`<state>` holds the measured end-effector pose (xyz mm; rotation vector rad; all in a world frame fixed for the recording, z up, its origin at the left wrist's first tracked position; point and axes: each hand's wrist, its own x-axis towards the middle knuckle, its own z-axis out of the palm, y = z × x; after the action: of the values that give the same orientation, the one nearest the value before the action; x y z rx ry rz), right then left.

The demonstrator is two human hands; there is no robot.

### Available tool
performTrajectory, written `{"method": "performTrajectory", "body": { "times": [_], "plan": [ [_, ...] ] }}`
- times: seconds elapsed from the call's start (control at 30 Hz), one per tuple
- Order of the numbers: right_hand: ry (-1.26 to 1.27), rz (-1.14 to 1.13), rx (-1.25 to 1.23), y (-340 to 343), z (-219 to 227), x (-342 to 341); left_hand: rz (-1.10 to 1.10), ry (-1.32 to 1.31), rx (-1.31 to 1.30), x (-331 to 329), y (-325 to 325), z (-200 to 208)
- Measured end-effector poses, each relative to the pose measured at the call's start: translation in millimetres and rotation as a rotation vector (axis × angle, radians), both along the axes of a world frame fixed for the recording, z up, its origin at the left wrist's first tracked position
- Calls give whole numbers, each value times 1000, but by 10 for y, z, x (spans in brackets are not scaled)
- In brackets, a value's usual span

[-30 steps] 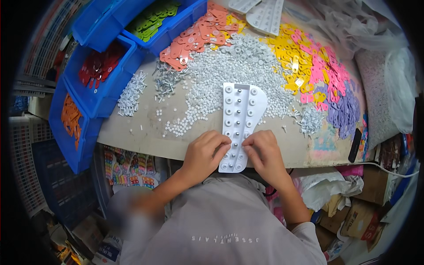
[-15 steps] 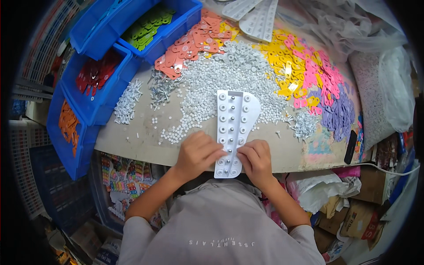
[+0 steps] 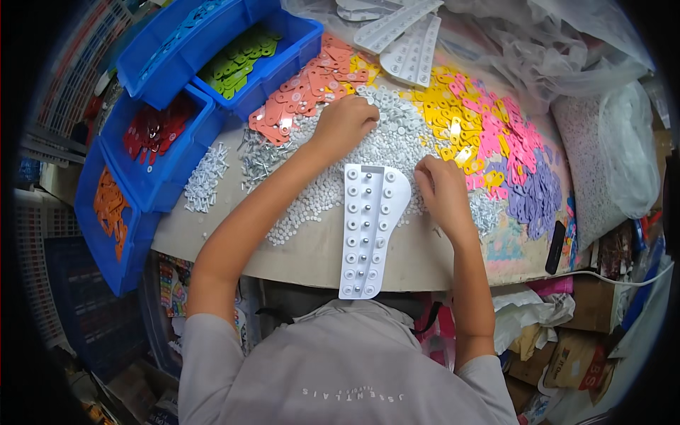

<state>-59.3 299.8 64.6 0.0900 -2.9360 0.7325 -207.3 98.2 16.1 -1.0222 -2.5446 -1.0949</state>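
A white plastic tray [image 3: 399, 195] lies lengthwise on the table in front of me, its near end at the table edge. Metal studs run down its middle channel, and round white rings sit in a row along each side. My left hand [image 3: 347, 126] reaches past it into the far part of a heap of small white and grey round pieces [image 3: 319, 202], fingers curled down. At the heap's right side, beside the tray's wide end, my right hand [image 3: 443, 185] has its fingers bent together at the pieces. Whatever either hand pinches is hidden.
Blue bins [image 3: 205, 117] with green, red and orange tabs stand left. Salmon [image 3: 301, 88], yellow [image 3: 453, 113], pink [image 3: 506, 131] and purple tabs [image 3: 535, 191] ring the heap. Screws [image 3: 207, 180] lie left; more white trays [image 3: 411, 53] lie at the back. A filled clear bag [image 3: 598, 156] stands right.
Both hands have let go of the tray and moved forward to the heap, the left farther than the right. The tray now lies by itself on the table, appearing slightly lower in view.
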Motion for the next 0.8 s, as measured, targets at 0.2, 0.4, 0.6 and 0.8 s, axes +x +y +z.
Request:
{"method": "performTrajectory", "body": {
  "times": [0.2, 0.4, 0.6, 0.8],
  "plan": [
    [309, -13, 71, -21, -124, -517, -9, 107, -87, -40, 106, -84],
    [376, 37, 96, 4, -436, -825, -7, 162, -78, 104, 56, 61],
    [405, 69, 122, 35, -481, -824, 78, -308, 116, 673, -331, 458],
    [395, 19, -119, 4, -302, -501, -80, -383, 169, 1493, -708, 521]
  ]
}}
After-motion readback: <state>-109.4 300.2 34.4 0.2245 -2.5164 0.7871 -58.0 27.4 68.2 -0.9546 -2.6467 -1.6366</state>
